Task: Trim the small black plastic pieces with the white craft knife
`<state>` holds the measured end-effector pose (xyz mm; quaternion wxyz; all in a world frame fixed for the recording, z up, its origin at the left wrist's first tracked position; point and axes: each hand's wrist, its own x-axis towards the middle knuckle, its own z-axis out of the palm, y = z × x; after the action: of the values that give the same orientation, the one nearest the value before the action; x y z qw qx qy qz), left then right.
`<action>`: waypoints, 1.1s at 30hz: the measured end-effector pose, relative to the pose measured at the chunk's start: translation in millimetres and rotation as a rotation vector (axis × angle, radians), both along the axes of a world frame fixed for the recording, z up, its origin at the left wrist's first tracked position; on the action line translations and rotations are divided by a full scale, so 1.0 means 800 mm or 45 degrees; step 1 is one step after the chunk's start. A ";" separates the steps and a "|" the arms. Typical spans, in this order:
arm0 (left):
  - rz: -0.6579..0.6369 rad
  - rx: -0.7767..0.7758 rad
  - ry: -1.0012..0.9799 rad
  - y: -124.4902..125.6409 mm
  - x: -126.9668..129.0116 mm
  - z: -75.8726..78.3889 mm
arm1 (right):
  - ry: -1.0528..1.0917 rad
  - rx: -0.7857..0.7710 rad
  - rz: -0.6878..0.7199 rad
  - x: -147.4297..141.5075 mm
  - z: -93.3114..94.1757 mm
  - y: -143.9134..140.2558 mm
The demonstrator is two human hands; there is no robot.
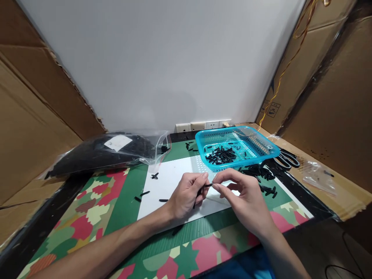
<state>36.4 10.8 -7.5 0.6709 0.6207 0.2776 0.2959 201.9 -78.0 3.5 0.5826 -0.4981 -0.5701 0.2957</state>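
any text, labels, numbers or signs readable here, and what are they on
No text here can be read as words.
White label on the clear plastic bag: faint marks, too small to read.
Printed handling symbols on the cardboard box: pictograms only, too blurred to make out.
Blue basket, white sheet, black pieces, scissors: no lettering visible.
Left hand and right hand hold a small black piece, unmarked.

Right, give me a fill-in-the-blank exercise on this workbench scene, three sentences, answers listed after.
1. The left hand and right hand together pinch one small black plastic piece above a sheet of ____ paper.
2. The shallow plastic mesh basket holding loose black pieces is ____ in colour.
3. The pair of black-handled scissors lies to the ____ of that basket.

Missing words: white; blue; right
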 end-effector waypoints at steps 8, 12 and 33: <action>-0.060 0.032 -0.101 -0.005 -0.005 -0.001 | 0.120 0.024 -0.047 0.007 -0.004 -0.006; -0.048 0.024 -0.119 -0.009 -0.004 0.001 | 0.112 0.020 -0.068 0.008 -0.003 -0.007; -0.099 0.002 -0.189 -0.013 -0.006 0.001 | -0.014 0.099 -0.171 0.006 -0.009 -0.009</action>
<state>31.7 0.7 -7.0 0.7002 0.6077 0.2026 0.3151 206.6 -85.5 -4.1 0.6169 -0.5139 -0.5495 0.2310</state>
